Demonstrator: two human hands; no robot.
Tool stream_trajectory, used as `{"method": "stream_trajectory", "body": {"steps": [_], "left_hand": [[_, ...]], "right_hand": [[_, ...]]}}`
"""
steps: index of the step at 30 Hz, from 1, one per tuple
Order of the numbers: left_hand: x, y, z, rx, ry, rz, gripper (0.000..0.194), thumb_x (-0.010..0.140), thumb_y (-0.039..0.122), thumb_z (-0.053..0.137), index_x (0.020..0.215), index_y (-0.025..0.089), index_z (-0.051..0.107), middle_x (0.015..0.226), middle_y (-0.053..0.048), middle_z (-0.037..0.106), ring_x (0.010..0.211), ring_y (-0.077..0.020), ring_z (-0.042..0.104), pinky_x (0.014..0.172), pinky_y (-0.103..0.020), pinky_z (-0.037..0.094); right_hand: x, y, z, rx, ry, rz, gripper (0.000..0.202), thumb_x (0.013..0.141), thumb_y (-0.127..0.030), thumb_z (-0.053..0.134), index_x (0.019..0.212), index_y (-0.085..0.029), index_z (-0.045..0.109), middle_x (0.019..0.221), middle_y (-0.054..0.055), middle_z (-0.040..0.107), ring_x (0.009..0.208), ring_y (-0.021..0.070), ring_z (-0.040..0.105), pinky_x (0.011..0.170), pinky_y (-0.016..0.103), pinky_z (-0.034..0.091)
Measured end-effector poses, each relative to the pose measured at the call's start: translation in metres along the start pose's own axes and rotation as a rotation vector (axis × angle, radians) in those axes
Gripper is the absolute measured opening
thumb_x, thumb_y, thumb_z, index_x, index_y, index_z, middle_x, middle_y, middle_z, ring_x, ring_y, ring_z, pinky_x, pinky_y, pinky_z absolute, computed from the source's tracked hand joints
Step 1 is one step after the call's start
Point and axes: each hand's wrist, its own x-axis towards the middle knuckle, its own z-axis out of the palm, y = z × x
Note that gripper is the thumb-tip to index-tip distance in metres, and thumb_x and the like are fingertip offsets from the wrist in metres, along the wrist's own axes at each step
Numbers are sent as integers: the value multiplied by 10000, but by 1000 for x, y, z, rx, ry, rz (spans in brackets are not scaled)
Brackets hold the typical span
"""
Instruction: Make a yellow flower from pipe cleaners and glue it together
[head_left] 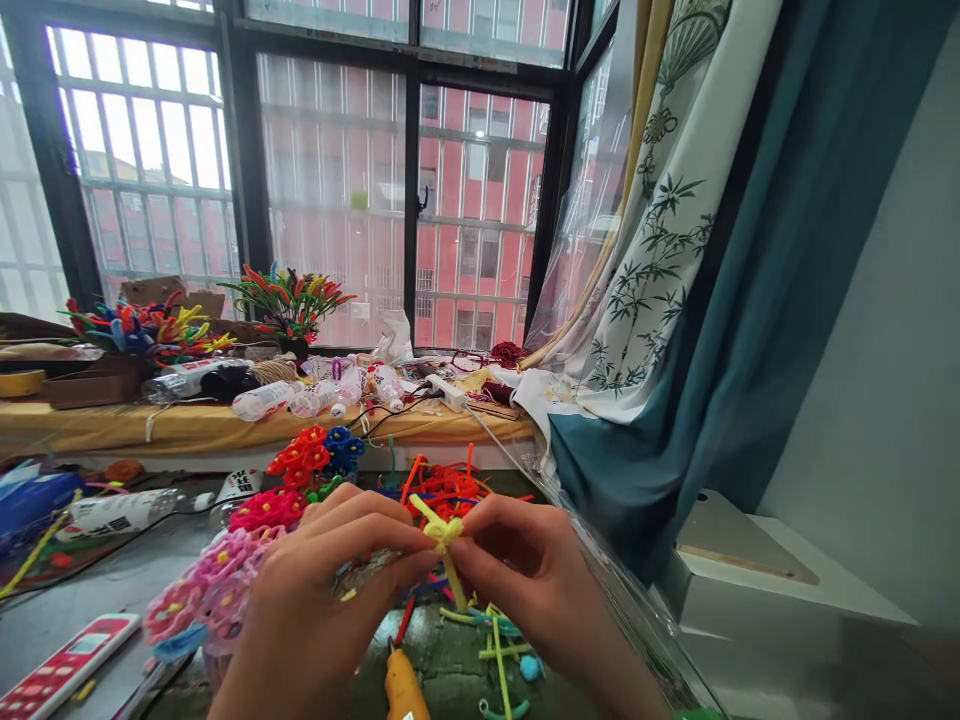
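Observation:
Between the fingertips of both hands is a yellow pipe cleaner (455,580), bent into a small knot-like shape with one end sticking up and another hanging down. My left hand (337,570) pinches it from the left, thumb and forefinger closed. From the right, my right hand (521,570) pinches the same piece. Below the hands lies an orange-handled tool (406,688) with a dark pointed tip. Loose yellow and teal pipe cleaner pieces (501,650) and a blue pompom (530,668) are scattered near my right wrist. Behind the hands is a heap of red pipe cleaners (450,485).
Pink pipe cleaner flowers (217,585), red flowers (300,455) and blue flowers (344,450) stand left of my hands. A red-and-white remote-like device (71,665) lies at the lower left. Plastic bottles (262,400) and a power strip (448,393) crowd the windowsill. Curtains (645,480) hang at right.

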Motion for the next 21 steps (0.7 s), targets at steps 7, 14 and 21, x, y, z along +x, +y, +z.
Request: {"method": "stream_trajectory", "body": {"steps": [7, 14, 21], "left_hand": [[-2, 1, 5, 34, 36, -7, 112, 780, 334, 772, 676, 311, 737, 694, 63, 734, 630, -152, 648, 591, -261, 466], [-11, 3, 7, 146, 112, -39, 227, 831, 418, 697, 641, 293, 703, 683, 27, 716, 691, -210, 604, 690, -344, 372], [-7, 5, -1, 4, 17, -120, 116, 818, 421, 718, 741, 340, 750, 649, 70, 711, 563, -139, 612, 545, -223, 428]], "right_hand": [[-1, 0, 1, -103, -17, -60, 224, 804, -364, 780, 724, -163, 724, 634, -4, 634, 589, 127, 613, 578, 228, 483], [-1, -1, 2, -190, -47, -91, 251, 828, -376, 751, 712, -156, 717, 648, 14, 635, 607, 144, 624, 589, 242, 487], [-3, 12, 1, -32, 49, -54, 205, 780, -352, 796, 737, -174, 705, 617, -12, 631, 536, 119, 605, 525, 215, 483]]}}
